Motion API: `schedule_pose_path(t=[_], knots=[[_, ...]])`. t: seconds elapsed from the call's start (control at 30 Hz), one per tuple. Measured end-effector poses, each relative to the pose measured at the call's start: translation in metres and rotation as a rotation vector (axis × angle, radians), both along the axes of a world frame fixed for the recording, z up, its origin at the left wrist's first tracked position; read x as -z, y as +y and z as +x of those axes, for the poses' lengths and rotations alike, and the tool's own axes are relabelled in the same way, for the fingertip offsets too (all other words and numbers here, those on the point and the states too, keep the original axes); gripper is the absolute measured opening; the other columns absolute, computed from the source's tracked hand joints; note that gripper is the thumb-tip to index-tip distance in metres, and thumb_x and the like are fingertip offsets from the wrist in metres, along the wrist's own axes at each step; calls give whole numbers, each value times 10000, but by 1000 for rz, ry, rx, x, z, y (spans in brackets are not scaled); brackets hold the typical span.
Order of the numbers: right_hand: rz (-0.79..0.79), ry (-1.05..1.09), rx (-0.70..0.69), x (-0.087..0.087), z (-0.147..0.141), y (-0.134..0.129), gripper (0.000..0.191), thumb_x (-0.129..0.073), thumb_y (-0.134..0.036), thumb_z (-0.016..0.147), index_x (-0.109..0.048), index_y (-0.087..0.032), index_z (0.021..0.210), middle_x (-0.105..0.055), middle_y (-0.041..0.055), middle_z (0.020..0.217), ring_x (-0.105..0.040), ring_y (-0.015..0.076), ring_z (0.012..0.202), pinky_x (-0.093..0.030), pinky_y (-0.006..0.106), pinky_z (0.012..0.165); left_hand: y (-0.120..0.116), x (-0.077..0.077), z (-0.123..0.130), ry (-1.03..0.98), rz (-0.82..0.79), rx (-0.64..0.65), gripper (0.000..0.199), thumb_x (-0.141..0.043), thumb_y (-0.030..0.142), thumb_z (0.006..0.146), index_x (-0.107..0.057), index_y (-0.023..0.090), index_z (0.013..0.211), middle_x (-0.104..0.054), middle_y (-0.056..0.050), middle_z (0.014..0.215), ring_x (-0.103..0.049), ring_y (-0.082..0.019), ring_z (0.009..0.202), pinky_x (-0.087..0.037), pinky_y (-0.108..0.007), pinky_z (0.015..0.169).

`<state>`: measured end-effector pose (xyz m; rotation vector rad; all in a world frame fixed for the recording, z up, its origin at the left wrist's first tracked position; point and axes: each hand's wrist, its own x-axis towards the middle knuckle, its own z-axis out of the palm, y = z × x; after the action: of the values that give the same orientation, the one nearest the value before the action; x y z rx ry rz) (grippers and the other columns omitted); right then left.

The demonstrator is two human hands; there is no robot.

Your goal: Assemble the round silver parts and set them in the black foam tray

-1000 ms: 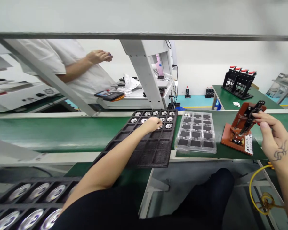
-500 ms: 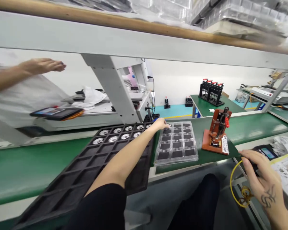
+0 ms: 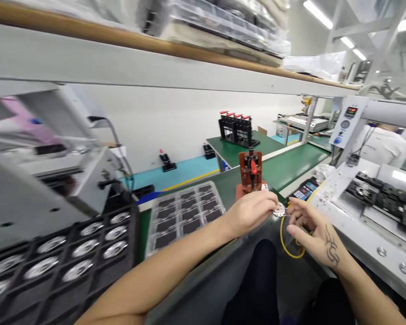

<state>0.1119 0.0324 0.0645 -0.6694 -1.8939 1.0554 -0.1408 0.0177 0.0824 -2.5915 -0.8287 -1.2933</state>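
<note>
My left hand pinches a small silver ring-shaped disc between thumb and fingertips, out in front of the red-brown clamp fixture. Just right of the disc is my right hand, its fingers loosely curled and apart; whether a fingertip touches the rim I cannot tell. A yellow cord loops below the right hand, its upper end partly hidden. Under my left forearm lies a clear plastic tray with dark square pockets. At the left, a black compartment tray holds several similar silver discs.
A grey shelf beam spans above the green bench. Behind stands a black fixture with red handles on another green table. To the right are a white machine and a keypad device. Another person is at the far right.
My left hand has left the far corner of the clear tray and come right and nearer, holding a disc. My right hand has closed in on it. The view has turned right.
</note>
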Motion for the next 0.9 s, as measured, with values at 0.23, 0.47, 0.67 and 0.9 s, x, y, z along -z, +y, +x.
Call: schedule_pose_path(t=[0.23,0.47,0.67,0.9], knots=[[-57,31,122,-2,39,-1,385,-823,-383,920,-715,-237,1259,-651,4,883,-603,149,706,-529,307,654,28,-6,62,137,223,161,190,-472,156,1109,-647,173,1179,-782,-136,1073,-753,-235,972,-632,-360,854],[-99,-53,359,-5,91,2,363,-816,-388,861,-709,-214,1161,-624,-20,774,-572,158,671,-494,298,621,64,1,119,106,195,324,195,-530,130,1072,-596,189,1246,-752,-123,1147,-742,-234,1025,-625,-357,891],[105,-189,821,-15,171,5,385,-787,-419,816,-715,-191,1118,-601,-7,751,-560,185,675,-489,337,662,147,-9,176,70,-284,248,512,-637,283,1008,-493,197,1491,-624,-174,1438,-629,-302,1335,-546,-475,1131],[142,-238,966,-29,214,-26,412,-766,-444,869,-696,-216,1204,-605,-1,780,-549,193,699,-487,344,682,249,-30,247,391,-665,215,679,-802,407,834,-644,154,1444,-605,-168,1572,-562,-344,1459,-427,-425,1235]])
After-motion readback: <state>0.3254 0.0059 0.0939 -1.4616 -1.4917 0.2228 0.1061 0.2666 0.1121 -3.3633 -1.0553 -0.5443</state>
